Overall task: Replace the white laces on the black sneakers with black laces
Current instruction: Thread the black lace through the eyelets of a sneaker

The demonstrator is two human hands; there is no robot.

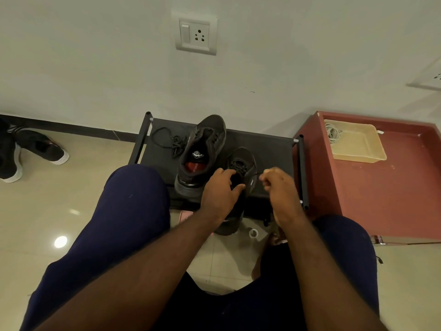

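Progress, judged from the present layout: no white lace shows on either sneaker, so removal appears complete; a white coil point(332, 133) that may be the removed laces lies in a yellow tray point(358, 151) on the red cabinet point(393, 187) just right of the shoe rack point(269, 151), but it is too small to identify for certain. Near sneaker point(249, 161) stands at the front right of the shoe rack top, heel reaching past the front edge toward the person; dark lacing crosses its eyelets, so black relacing is under way here; how many eyelets remain cannot be told. Far sneaker point(202, 149) stands at the centre of the shoe rack top, toe toward the wall; no lace can be made out in it; a loose black lace point(176, 143) lies bundled on the shoe rack top just left of it, untouched. Remaining work, as a judgement: finish and tie the near sneaker; then lace the far sneaker in full.

Grip, left hand point(219, 194): clenched on the near sneaker at its collar; fingers curled over the opening, thumb laid along the side; it steadies the shoe. Grip, right hand point(279, 185): closed to a pinch; fingertips drawn together on a thin black lace strand point(256, 175) that runs from the near sneaker's eyelets to the fingers; the other fingers are curled in.
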